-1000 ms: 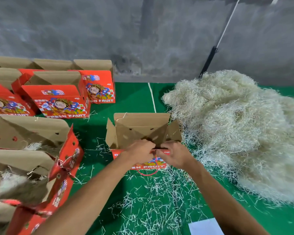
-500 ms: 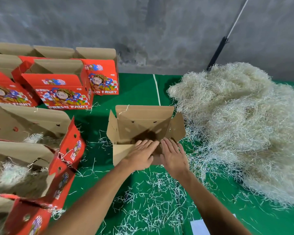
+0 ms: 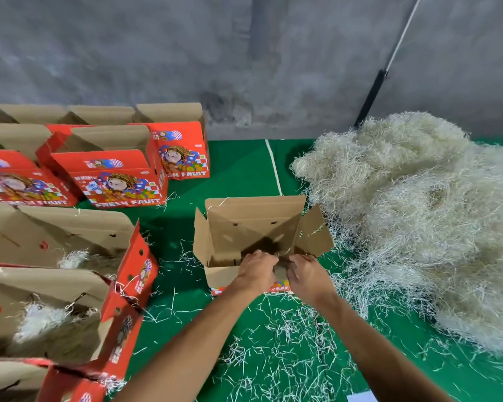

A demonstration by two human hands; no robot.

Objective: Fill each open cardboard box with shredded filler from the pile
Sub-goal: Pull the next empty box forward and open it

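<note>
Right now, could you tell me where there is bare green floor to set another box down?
Bare floor lies between the printed boxes, the white line and the middle box. The filler pile fills the right; loose strands litter the near floor.

From my feed I could see a green mat (image 3: pixel 238 166) covering the floor, with a white line (image 3: pixel 273 166) running across it toward a rough grey concrete wall (image 3: pixel 186 53). A black-and-white pole (image 3: pixel 381 76) leaned against that wall.

Readable print on the boxes

"FRESH FRUIT" in white stands on the red box (image 3: pixel 119 181) at ten o'clock; its neighbours' lettering is cut off.
</note>
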